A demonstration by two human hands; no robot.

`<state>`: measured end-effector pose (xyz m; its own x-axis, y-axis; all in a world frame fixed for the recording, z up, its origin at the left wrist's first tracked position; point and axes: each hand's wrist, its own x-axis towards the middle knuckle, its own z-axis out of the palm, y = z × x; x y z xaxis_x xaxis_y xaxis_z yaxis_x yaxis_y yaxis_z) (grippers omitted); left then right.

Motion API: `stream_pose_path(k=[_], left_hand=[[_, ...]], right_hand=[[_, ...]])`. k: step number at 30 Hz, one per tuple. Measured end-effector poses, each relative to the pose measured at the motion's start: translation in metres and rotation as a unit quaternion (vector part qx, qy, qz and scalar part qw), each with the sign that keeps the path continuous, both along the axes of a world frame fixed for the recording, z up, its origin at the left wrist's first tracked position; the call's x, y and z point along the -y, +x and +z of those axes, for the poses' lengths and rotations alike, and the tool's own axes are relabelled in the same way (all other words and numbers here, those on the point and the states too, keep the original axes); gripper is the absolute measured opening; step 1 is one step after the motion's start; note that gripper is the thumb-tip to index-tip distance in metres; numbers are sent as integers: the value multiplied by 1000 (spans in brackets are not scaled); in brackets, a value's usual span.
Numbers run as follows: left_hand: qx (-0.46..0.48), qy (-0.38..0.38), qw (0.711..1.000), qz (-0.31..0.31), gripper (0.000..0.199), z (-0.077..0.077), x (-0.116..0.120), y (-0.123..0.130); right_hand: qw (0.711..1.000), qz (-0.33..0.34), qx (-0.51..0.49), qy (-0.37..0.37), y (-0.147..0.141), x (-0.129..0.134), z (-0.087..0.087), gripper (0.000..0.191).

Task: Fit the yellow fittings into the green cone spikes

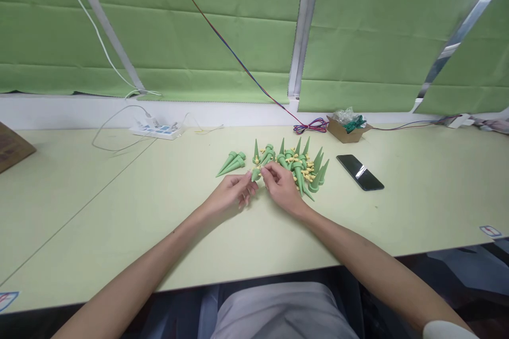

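Between the fingertips of my left hand [234,189] is a green plastic watering spike [255,174]. My right hand [281,185] pinches at the spike's top end, where a bit of yellow shows; the fingers mostly cover what they grip. Just right of and behind my right hand lies a pile of green spikes [297,167] with small yellow valve pieces [308,174] among them. Some of these spikes stand point up, others lie flat. Left of the pile, several green spikes [231,163] lie side by side. A few more spikes [267,153] sit behind my hands.
A black phone [360,172] lies to the right. Behind it stands a small cardboard box [345,133] with clear plastic and a dark green item, beside a coiled red-blue cable [312,126]. A white power strip [157,130] is at the back left, a brown cardboard piece [14,146] far left.
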<state>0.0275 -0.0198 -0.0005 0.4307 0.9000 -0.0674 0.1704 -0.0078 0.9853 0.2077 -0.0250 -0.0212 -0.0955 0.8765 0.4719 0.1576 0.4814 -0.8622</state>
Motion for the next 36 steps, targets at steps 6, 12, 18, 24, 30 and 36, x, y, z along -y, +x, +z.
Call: stream_pose_path(k=[6, 12, 18, 24, 30, 36], left_hand=[[39, -47, 998, -15, 58, 0, 4, 2], [-18, 40, 999, -29, 47, -2, 3, -5], [-85, 142, 986, 13, 35, 0, 6, -3], [-122, 272, 953, 60, 34, -7, 3, -3], [-162, 413, 893, 74, 28, -12, 1, -7], [-164, 359, 915, 84, 28, -8, 4, -3]], right_hand=[[1000, 5, 20, 10, 0, 3, 1, 29], [999, 9, 31, 11, 2, 1, 1, 31], [999, 13, 29, 9, 2, -1, 1, 32], [999, 9, 31, 6, 1, -2, 0, 34], [999, 14, 30, 1, 0, -2, 1, 34], [999, 20, 23, -11, -2, -2, 0, 34]])
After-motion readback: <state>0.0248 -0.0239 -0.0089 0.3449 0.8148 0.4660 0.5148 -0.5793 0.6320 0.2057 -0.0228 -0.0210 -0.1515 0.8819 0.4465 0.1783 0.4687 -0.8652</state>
